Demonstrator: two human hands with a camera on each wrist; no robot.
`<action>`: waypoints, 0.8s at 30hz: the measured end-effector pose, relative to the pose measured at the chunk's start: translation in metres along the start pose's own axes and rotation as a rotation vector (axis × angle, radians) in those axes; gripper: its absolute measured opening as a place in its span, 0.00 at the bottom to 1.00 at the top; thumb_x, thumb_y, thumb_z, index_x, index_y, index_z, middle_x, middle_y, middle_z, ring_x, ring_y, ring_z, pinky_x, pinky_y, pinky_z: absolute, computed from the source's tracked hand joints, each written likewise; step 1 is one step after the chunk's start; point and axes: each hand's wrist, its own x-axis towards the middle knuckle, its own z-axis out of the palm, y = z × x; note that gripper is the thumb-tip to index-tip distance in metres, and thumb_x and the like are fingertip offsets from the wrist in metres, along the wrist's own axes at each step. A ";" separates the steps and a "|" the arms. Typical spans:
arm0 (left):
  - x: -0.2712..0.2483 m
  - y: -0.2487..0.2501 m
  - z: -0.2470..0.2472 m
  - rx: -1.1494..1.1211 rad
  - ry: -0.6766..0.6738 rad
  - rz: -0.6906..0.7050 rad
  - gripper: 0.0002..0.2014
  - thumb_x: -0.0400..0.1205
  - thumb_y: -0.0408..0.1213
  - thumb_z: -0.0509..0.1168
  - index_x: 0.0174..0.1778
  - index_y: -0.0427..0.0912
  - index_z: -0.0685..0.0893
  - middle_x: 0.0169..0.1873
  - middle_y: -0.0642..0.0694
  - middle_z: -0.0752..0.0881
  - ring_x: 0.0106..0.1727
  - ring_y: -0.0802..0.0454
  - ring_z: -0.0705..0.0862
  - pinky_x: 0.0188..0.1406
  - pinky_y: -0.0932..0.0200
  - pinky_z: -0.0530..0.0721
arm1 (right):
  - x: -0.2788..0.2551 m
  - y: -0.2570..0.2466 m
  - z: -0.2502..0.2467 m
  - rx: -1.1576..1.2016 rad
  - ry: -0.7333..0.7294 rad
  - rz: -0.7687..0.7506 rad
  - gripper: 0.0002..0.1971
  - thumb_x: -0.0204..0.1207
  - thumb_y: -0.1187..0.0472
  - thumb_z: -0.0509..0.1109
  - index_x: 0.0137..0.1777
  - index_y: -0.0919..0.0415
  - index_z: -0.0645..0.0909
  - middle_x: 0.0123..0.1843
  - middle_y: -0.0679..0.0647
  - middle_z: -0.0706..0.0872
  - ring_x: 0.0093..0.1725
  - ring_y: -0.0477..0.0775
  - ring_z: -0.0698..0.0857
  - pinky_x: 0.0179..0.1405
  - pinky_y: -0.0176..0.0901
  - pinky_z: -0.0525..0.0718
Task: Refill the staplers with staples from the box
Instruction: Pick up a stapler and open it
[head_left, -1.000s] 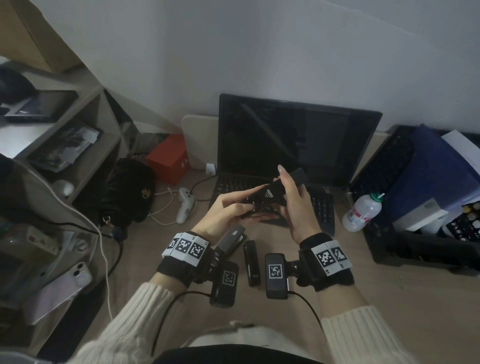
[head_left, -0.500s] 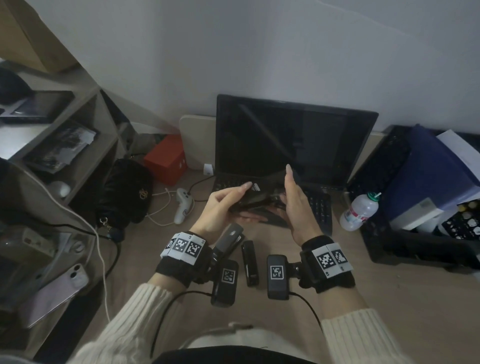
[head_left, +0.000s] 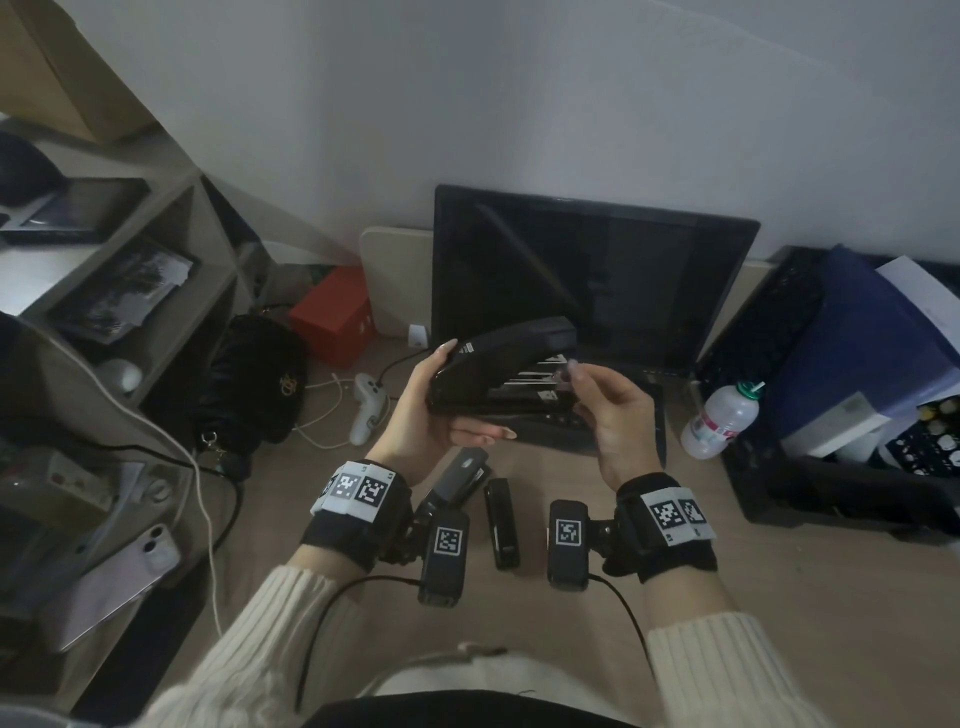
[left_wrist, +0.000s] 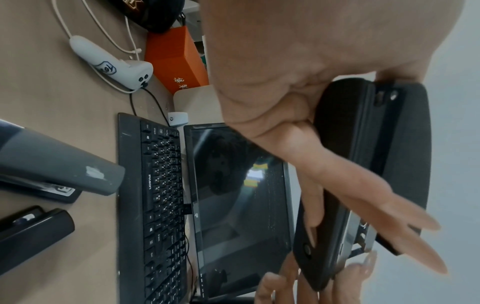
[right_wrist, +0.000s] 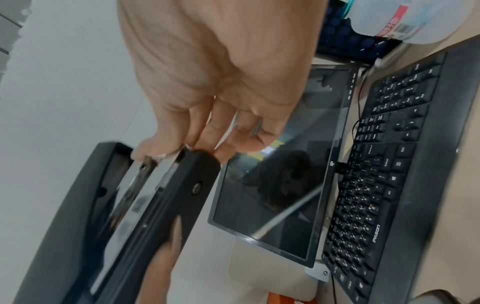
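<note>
A large black stapler (head_left: 511, 353) is held in the air in front of the monitor, its top cover lifted off the metal magazine. My left hand (head_left: 470, 395) grips its rear end, thumb on top and fingers underneath. My right hand (head_left: 574, 379) pinches the front tip of the magazine; the right wrist view shows the fingertips (right_wrist: 158, 150) on the stapler (right_wrist: 166, 205) there. A grey stapler (head_left: 460, 475) and a small black stapler (head_left: 501, 519) lie on the desk below my wrists. I cannot make out a staple box.
A dark monitor (head_left: 587, 280) and a black keyboard (left_wrist: 155, 195) stand behind the hands. A plastic bottle (head_left: 722, 415) and a black crate (head_left: 831, 467) are on the right. A white controller (head_left: 366, 405), a black bag (head_left: 254, 384) and an orange box (head_left: 332, 317) are on the left.
The stapler has turned level and its top cover has swung up. My left hand shifted to the rear end, and my right hand moved to the front tip of the magazine.
</note>
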 end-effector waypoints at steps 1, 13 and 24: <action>0.001 0.001 -0.002 -0.007 0.009 0.010 0.14 0.88 0.51 0.48 0.64 0.59 0.74 0.49 0.39 0.90 0.23 0.40 0.88 0.15 0.64 0.83 | 0.001 0.000 -0.003 0.003 0.036 0.002 0.06 0.72 0.57 0.75 0.46 0.58 0.87 0.42 0.47 0.91 0.46 0.44 0.88 0.46 0.35 0.83; 0.014 -0.013 -0.004 0.231 0.038 0.067 0.14 0.86 0.50 0.58 0.56 0.46 0.83 0.46 0.40 0.92 0.35 0.38 0.92 0.26 0.57 0.88 | 0.008 0.007 -0.004 -0.232 0.042 0.277 0.37 0.64 0.21 0.55 0.65 0.44 0.71 0.67 0.48 0.81 0.64 0.47 0.81 0.71 0.55 0.75; 0.014 -0.044 0.000 0.613 -0.163 0.026 0.20 0.84 0.32 0.66 0.73 0.42 0.75 0.53 0.37 0.86 0.29 0.62 0.88 0.20 0.71 0.80 | -0.003 0.004 0.029 -0.324 -0.110 0.429 0.29 0.67 0.29 0.68 0.49 0.55 0.88 0.48 0.55 0.91 0.52 0.56 0.89 0.60 0.59 0.85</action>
